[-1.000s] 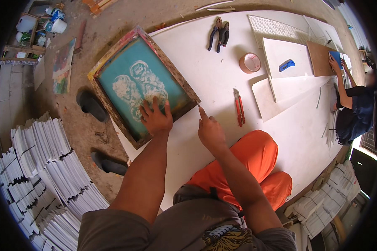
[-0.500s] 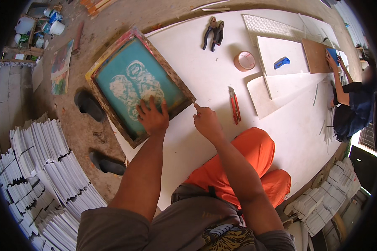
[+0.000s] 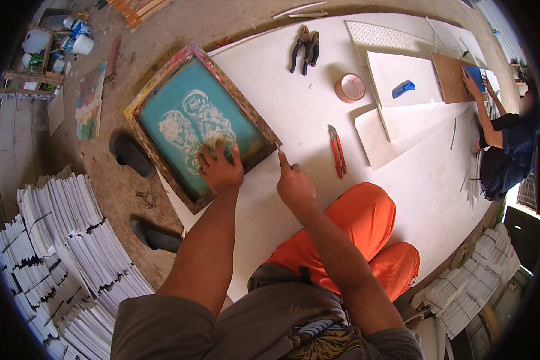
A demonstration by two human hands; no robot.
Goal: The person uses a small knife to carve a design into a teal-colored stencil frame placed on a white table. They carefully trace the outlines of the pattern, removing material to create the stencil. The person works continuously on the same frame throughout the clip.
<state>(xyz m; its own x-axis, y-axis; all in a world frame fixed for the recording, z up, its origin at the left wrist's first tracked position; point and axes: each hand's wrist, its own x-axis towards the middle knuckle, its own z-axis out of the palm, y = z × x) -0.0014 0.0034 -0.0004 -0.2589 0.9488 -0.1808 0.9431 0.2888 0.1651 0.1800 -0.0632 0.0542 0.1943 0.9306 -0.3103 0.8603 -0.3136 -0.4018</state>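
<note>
A wooden screen-printing frame (image 3: 255,114) with teal mesh lies tilted across the left part of the white table. Its mesh bears a pale pattern like a pair of shoes (image 3: 204,111). My left hand (image 3: 222,171) rests on the mesh's lower part, fingers spread. Beside the frame's right corner is my right hand (image 3: 297,189), fingers curled and index stretched toward that corner. A small thin tip shows past the index finger; what it belongs to is hidden in the hand. A red box cutter (image 3: 337,153) lies to the right of this hand.
On the white table (image 3: 414,192) lie pliers (image 3: 305,49), a tape roll (image 3: 350,88), white sheets (image 3: 402,78) and a blue cutter (image 3: 404,89). Another person (image 3: 510,144) works at the right edge. Stacked white bundles (image 3: 72,240) and dark sandals (image 3: 130,155) are at left.
My right hand has drawn slightly down from the frame's corner, exposing a thin tip beyond the index finger. My left hand stays on the mesh.
</note>
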